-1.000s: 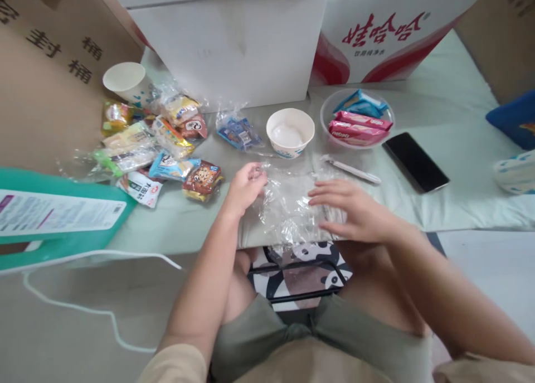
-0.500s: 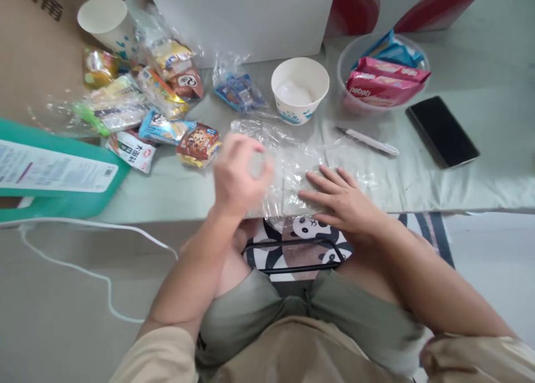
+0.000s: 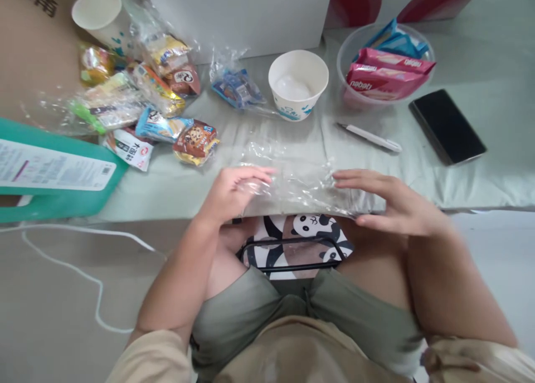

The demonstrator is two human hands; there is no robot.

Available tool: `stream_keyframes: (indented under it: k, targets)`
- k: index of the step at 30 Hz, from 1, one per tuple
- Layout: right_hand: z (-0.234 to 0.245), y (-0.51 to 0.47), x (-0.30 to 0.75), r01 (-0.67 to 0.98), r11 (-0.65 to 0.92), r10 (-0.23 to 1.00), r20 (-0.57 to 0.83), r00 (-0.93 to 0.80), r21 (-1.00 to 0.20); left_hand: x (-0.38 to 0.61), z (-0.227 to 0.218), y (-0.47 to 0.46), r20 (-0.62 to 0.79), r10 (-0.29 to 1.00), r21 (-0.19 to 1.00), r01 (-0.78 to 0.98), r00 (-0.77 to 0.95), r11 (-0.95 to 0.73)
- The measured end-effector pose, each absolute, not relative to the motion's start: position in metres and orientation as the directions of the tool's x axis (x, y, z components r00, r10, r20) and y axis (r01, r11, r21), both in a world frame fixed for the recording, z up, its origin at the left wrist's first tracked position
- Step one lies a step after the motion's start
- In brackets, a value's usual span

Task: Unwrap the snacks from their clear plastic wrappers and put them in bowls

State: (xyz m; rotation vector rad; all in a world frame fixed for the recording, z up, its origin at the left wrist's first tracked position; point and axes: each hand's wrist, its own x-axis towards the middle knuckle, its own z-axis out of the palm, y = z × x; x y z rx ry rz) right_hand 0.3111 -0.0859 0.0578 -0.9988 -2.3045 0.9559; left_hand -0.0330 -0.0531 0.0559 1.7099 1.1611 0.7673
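Observation:
A crumpled clear plastic bag lies along the table's front edge, between my two hands. At its left end my left hand is closed, with the film bunched under and between the fingers. My right hand is at the bag's right end with its fingers stretched out and the thumb apart. Its fingertips touch or nearly touch the film. Behind the bag stands a white paper bowl with something whitish inside. A white pen lies just beyond my right hand.
Wrapped snacks are heaped at the left beside a paper cup and a green container. A blue packet lies left of the bowl. Toward the right are a clear tub of wafer packs and a black phone. Boxes line the back.
My left hand has come down onto the bag's left end. My right hand, earlier flat on the film, has moved right and lifted at the bag's right end.

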Motion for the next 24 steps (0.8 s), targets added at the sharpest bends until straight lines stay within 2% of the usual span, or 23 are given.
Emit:
stream_keyframes:
  k: [2,4,7,10,13,16,19,21,24]
  targets:
    - [0.059,-0.086,0.319,0.363,0.480,0.717,0.120,-0.686,-0.799,-0.045,0.059,-0.043,-0.053,0.968,0.974,0.226,0.244,-0.003]
    - [0.057,-0.086,0.314,0.256,0.442,0.684,0.139,-0.716,-0.860,-0.052,0.062,-0.040,-0.112,0.975,0.986,0.145,0.194,0.085]
    - [0.050,-0.084,0.292,0.168,0.364,0.691,0.145,-0.708,-0.916,-0.058,0.065,-0.039,-0.157,0.942,0.976,0.194,0.296,0.102]
    - [0.042,-0.078,0.280,0.365,0.298,0.822,0.042,-0.568,-0.882,-0.063,0.066,-0.040,-0.170,0.891,0.960,0.273,0.421,0.055]
    - [0.037,-0.076,0.295,0.497,0.259,0.911,0.038,-0.410,-0.828,-0.066,0.067,-0.040,-0.185,0.895,0.959,0.274,0.405,0.075]
    - [0.034,-0.081,0.314,0.437,0.390,0.859,0.150,-0.489,-0.811,-0.070,0.068,-0.038,-0.217,0.926,0.969,0.179,0.310,0.168]
    - [0.031,-0.092,0.307,0.451,0.519,0.794,0.213,-0.570,-0.726,-0.072,0.066,-0.035,-0.242,0.945,0.969,0.095,0.218,0.227]
    - [0.031,-0.099,0.287,0.458,0.564,0.764,0.224,-0.605,-0.687,-0.074,0.064,-0.034,-0.247,0.949,0.969,0.080,0.195,0.236]
    - [0.031,-0.101,0.252,0.387,0.630,0.729,0.341,-0.594,-0.673,-0.079,0.060,-0.033,-0.230,0.946,0.973,0.060,0.228,0.222]
